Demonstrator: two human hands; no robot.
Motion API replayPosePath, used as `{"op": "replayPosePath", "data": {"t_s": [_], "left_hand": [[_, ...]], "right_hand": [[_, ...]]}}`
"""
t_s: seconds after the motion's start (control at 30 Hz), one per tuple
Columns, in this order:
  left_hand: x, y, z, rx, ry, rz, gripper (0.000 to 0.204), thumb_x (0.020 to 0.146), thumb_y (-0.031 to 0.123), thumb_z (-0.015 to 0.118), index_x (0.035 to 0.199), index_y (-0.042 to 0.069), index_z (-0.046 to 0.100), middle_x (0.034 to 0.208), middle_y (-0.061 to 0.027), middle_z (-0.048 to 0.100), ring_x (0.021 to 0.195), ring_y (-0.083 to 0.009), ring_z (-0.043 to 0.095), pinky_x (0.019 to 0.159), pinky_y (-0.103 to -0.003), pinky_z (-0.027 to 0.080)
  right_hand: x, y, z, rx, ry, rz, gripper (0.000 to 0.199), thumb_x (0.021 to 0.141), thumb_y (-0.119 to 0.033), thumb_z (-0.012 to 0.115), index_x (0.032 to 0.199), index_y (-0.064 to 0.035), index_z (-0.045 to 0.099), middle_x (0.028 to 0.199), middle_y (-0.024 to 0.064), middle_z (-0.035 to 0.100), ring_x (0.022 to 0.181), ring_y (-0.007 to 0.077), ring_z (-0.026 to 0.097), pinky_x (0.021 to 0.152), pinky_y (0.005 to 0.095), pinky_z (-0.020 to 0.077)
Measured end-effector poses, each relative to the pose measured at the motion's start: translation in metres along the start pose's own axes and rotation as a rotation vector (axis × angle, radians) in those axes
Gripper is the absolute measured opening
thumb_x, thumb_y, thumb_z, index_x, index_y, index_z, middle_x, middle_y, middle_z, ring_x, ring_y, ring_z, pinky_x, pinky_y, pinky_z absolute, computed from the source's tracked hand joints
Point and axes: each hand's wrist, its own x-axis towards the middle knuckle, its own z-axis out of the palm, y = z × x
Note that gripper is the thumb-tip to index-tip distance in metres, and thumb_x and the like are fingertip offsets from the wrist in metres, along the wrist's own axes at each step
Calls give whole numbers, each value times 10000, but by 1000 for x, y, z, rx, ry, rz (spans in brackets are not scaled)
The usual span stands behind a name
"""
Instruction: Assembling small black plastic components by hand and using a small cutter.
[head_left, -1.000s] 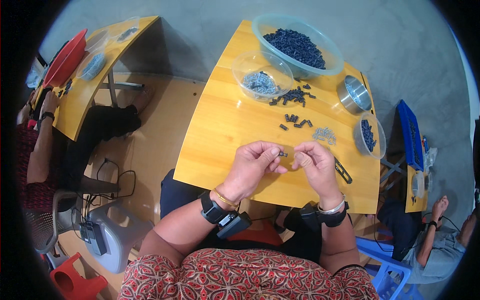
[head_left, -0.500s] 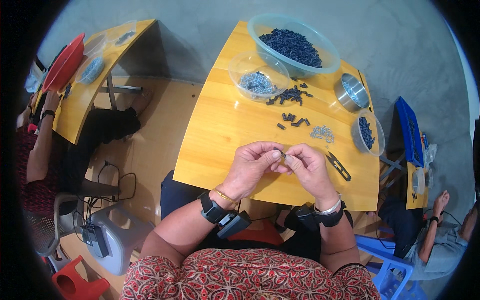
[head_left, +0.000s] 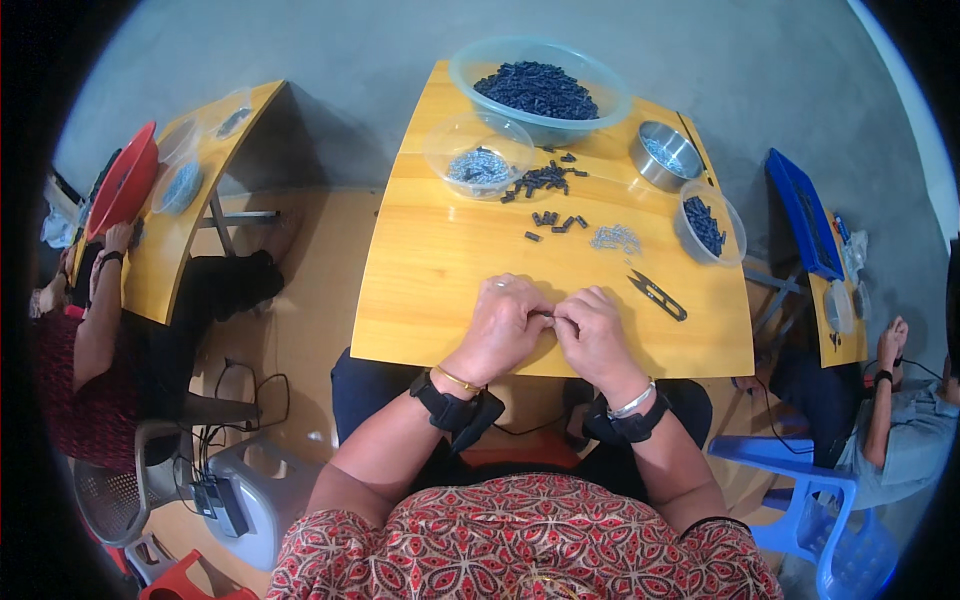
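The left hand [head_left: 505, 325] and the right hand [head_left: 593, 332] each pinch one end of a small piece [head_left: 549, 318], near the middle of the table's [head_left: 430, 290] front edge. It's best to keep the left hand still and let the right push gently and straight. The piece looks tiny and a bit pale; fingers hide the rest.

Looks like smooth, glossy wood across tabletop [head_left: 430, 270]; shines metallic on grey bowl [head_left: 653, 178]; shows clear plastic at round tub [head_left: 437, 158], matt on small dark pieces [head_left: 545, 178].
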Motion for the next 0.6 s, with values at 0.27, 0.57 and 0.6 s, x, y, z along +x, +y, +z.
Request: {"op": "replayPosePath", "data": {"t_s": [0.27, 0.57, 0.6], "left_hand": [[-2, 2, -2, 137, -20, 78, 65, 629, 74, 667, 676, 81, 622, 681, -70, 558, 717, -263, 517, 708, -353, 364], [-3, -2, 6, 103, 30, 91, 58, 592, 32, 636, 630, 67, 611, 652, -65, 562, 667, -262, 529, 631, -355, 370], [-2, -4, 6, 83, 29, 86, 64, 585, 28, 637, 628, 68, 610, 639, -66, 559, 645, -264, 531, 622, -354, 373]], "right_hand": [[28, -10, -7, 317, 152, 451, 66, 797, -57, 521, 795, -21, 576, 785, 152, 597, 737, 313, 571, 674, 414, 444], [32, 12, 37, 10, 134, 113, 96, 699, -10, 453, 706, -57, 536, 758, 144, 581, 689, 335, 513, 625, 427, 389], [33, 9, 36, -32, 139, 88, 79, 693, -20, 458, 681, -64, 523, 728, 128, 560, 694, 323, 493, 627, 423, 370]]}}
